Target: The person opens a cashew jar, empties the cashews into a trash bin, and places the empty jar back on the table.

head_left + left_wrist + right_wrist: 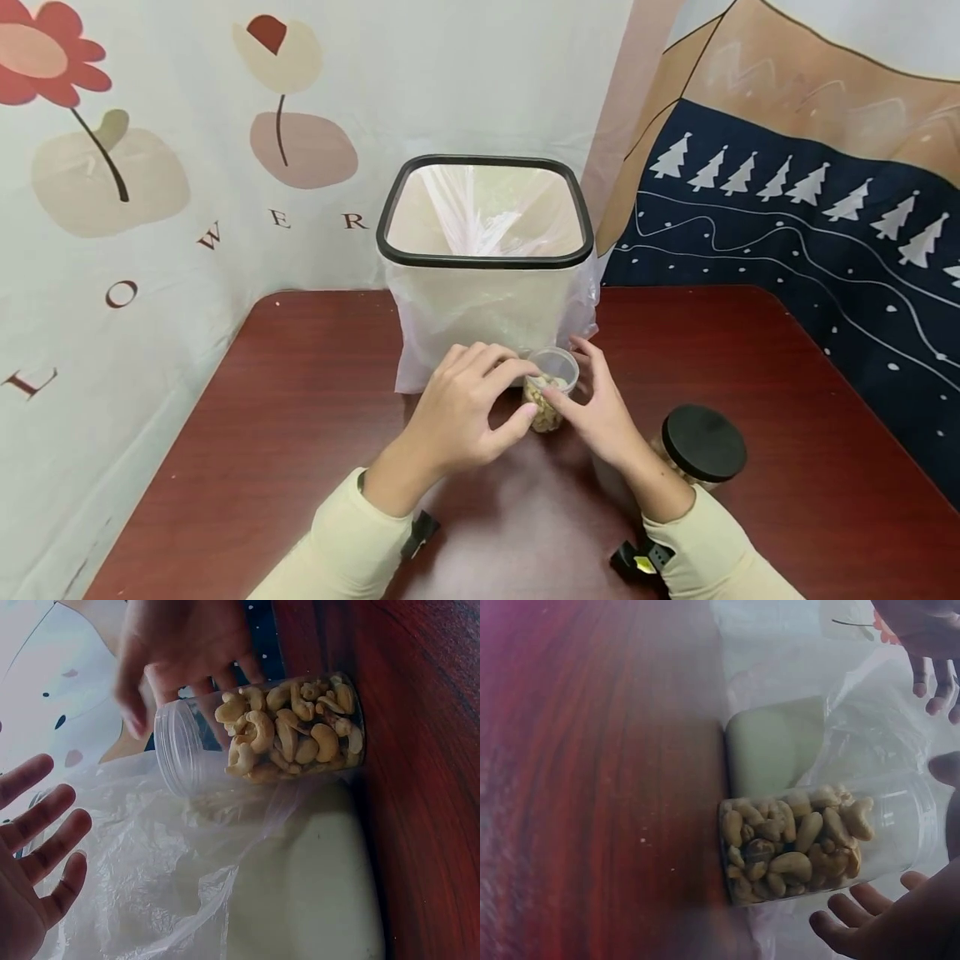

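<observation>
A clear plastic jar (545, 415), partly filled with cashews (289, 731), stands upright and uncovered on the table. Its bare rim (174, 750) shows plainly in the left wrist view. My left hand (467, 410) hovers to the left of the jar, fingers spread and loosely bent, with nothing in it. On the jar's other side is my right hand (602, 415), its fingers relaxed and its thumb overlapping the jar in the head view. In the right wrist view, the right hand's fingers (855, 911) are close beside the jar wall.
Right behind the jar stands a pale bin (480, 300) with a black rim and a thin plastic bag liner. A second jar with a black lid (703, 443) is by my right forearm. Printed cloth (300, 242) hangs behind the dark red table (300, 375).
</observation>
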### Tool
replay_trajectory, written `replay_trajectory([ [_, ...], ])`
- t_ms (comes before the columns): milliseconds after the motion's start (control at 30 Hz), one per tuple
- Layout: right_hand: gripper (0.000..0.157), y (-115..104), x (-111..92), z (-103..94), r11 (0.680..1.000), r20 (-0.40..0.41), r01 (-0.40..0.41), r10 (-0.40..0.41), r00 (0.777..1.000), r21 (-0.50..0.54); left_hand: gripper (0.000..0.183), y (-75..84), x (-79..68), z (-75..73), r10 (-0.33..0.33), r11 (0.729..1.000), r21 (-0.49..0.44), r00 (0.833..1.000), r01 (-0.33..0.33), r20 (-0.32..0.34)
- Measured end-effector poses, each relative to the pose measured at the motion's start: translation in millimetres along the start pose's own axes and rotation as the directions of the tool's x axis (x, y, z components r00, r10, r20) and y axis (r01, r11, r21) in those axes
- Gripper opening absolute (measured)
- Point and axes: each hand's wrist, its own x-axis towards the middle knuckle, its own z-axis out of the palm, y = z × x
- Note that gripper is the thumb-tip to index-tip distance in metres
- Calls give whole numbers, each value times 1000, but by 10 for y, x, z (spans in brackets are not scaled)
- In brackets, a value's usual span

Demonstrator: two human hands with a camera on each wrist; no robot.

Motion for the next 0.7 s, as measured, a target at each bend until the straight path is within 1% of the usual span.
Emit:
replay_trajectory([
  [133,89,32,16,37,1000,21,-23,23,1000,9,29,-4,-11,-9,-2,1000,-2,1000,2,3],
  [233,90,62,16,45,999,35,-30,30,999,9,30,-9,-8,-7,10,1000,5,1000,-10,6],
  [467,86,96,7,36,999,78,-45,47,996,-25,32,-10,4,0,46,999,14,999,-46,8],
  [567,83,102,2,38,998,81,-38,42,996,-50,31,-8,0,-1,46,999,22,999,-46,12],
  [700,74,113,-10,54,995,80,-16,24,996,-99,30,-2,-11,1,37,999,30,999,-38,31],
])
